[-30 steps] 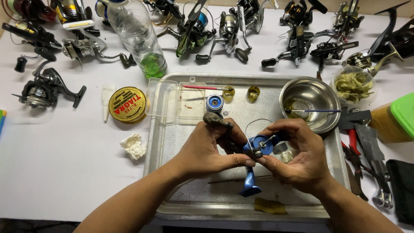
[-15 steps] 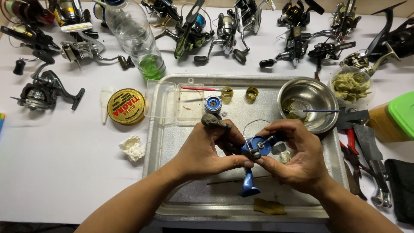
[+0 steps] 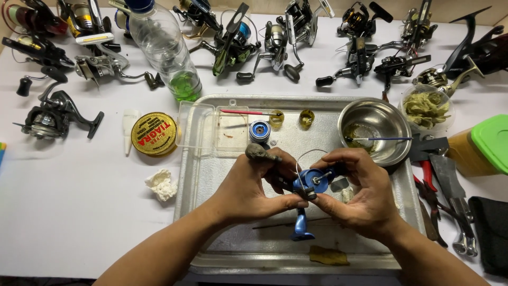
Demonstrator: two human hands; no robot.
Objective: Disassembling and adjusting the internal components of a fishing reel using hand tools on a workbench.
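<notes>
Both my hands hold a blue spinning fishing reel (image 3: 309, 182) above a metal tray (image 3: 211, 233). My left hand (image 3: 248, 188) grips the reel's body from the left, its grey handle knob (image 3: 257, 153) sticking up above my fingers. My right hand (image 3: 360, 190) pinches the front of the blue rotor, where a thin wire bail (image 3: 307, 156) arches over. The reel's blue foot (image 3: 301, 230) hangs down toward the tray. A small blue spool (image 3: 260, 131) lies on the tray just beyond my hands.
A steel bowl (image 3: 389, 124) holding a thin brush sits at the tray's right rear. A clear lid (image 3: 203, 130), round yellow tin (image 3: 154, 133), plastic bottle (image 3: 166, 50), pliers (image 3: 434, 196), a green-lidded tub (image 3: 484, 145) and several other reels surround the tray on the white table.
Both hands stay on the reel over the tray; my fingers shift only slightly on the rotor.
</notes>
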